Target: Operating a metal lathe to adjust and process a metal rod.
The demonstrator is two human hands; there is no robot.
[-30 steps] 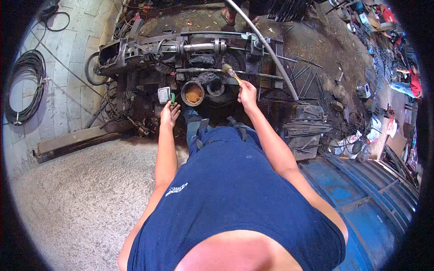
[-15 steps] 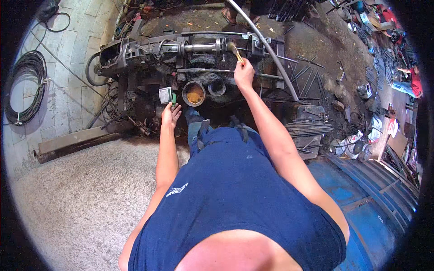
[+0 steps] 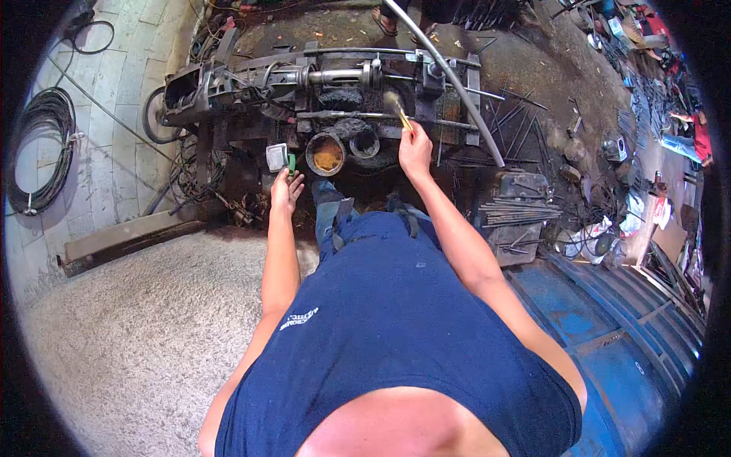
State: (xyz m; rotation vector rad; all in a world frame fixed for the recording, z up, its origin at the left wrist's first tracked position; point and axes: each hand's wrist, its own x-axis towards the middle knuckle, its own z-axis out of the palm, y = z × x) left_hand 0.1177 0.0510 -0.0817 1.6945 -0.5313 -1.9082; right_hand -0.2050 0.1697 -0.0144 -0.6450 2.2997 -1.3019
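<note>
My right hand (image 3: 416, 151) is closed around a brush (image 3: 403, 118) with pale bristles and a yellowish handle. The bristles point away from me, beside the greasy machine (image 3: 335, 76) with its metal shaft, and sit apart from the shaft. My left hand (image 3: 285, 190) is at the near left side of the machine, fingers spread, with its fingertips at a green lever (image 3: 292, 163) on a small white-fronted box (image 3: 276, 158). Right of that box stands a round can (image 3: 326, 155) holding an orange-brown substance. A smaller dark round container (image 3: 365, 143) is beside the can.
A long grey pipe (image 3: 457, 87) slants over the machine's right end. Thin metal rods (image 3: 520, 212) lie on a metal box at the right. A black cable coil (image 3: 46, 148) is at the far left. Another person's foot (image 3: 384, 23) shows at the far side.
My right hand has drawn the brush back toward me, away from the shaft. My left hand has stayed by the green lever.
</note>
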